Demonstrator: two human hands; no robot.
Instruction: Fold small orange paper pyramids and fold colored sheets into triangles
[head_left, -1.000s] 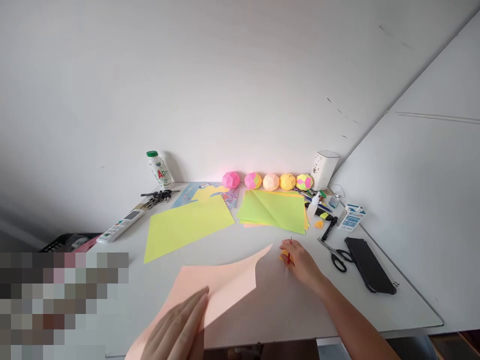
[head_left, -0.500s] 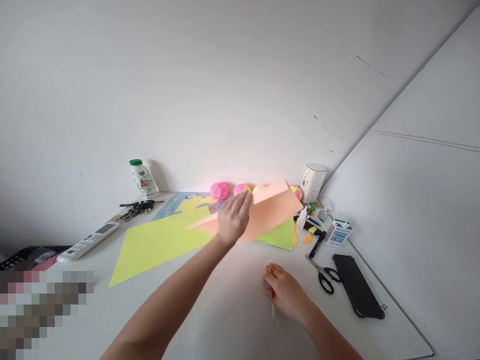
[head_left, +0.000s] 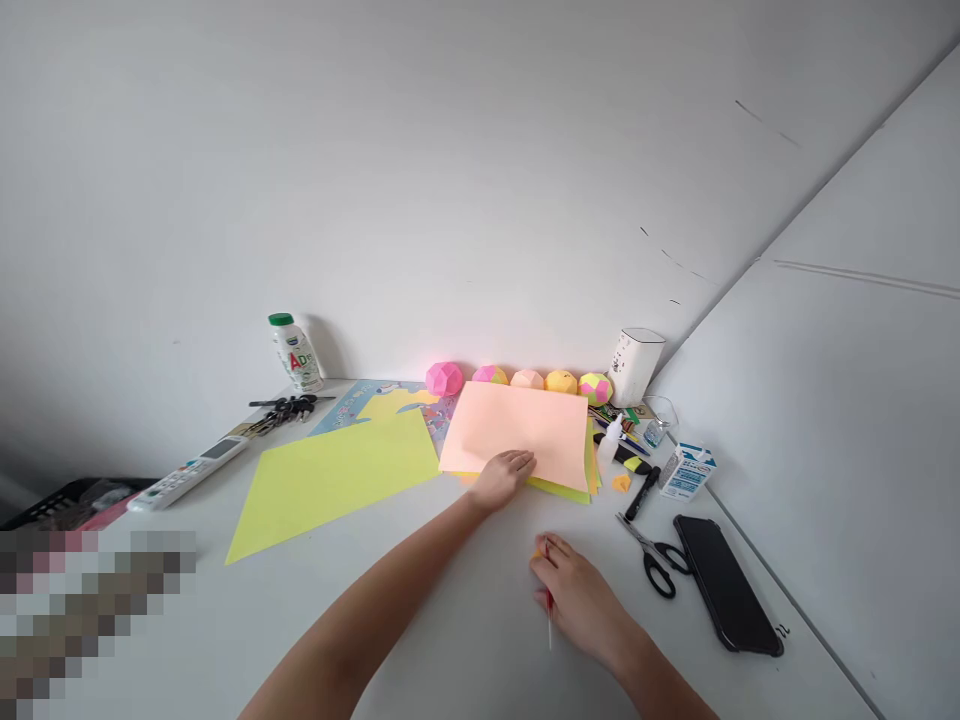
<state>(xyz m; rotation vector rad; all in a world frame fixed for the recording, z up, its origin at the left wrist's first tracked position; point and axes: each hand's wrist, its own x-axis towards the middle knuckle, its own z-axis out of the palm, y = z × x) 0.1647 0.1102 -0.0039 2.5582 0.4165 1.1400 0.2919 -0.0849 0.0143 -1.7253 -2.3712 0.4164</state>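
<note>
My left hand lies with fingers stretched out on the near edge of a peach paper sheet. That sheet rests on a stack of coloured paper; a green sheet peeks out beneath it. Closer to me, my right hand is closed around a thin red stick with a pale end. A bit of orange shows at its fingertips, too small to make out. A large yellow sheet with a cut-out far edge lies to the left. Black-handled scissors are right of my right hand.
Several faceted paper balls, including a pink one, line the wall. A glue bottle, black marker, small carton and phone lie right. A remote control, keys and green-capped bottle stand left.
The peach sheet, lifted and tilted in my left hand before, now lies flat on the stack. My left hand has come down and right, its fingers spread on it. My right hand keeps its grip.
</note>
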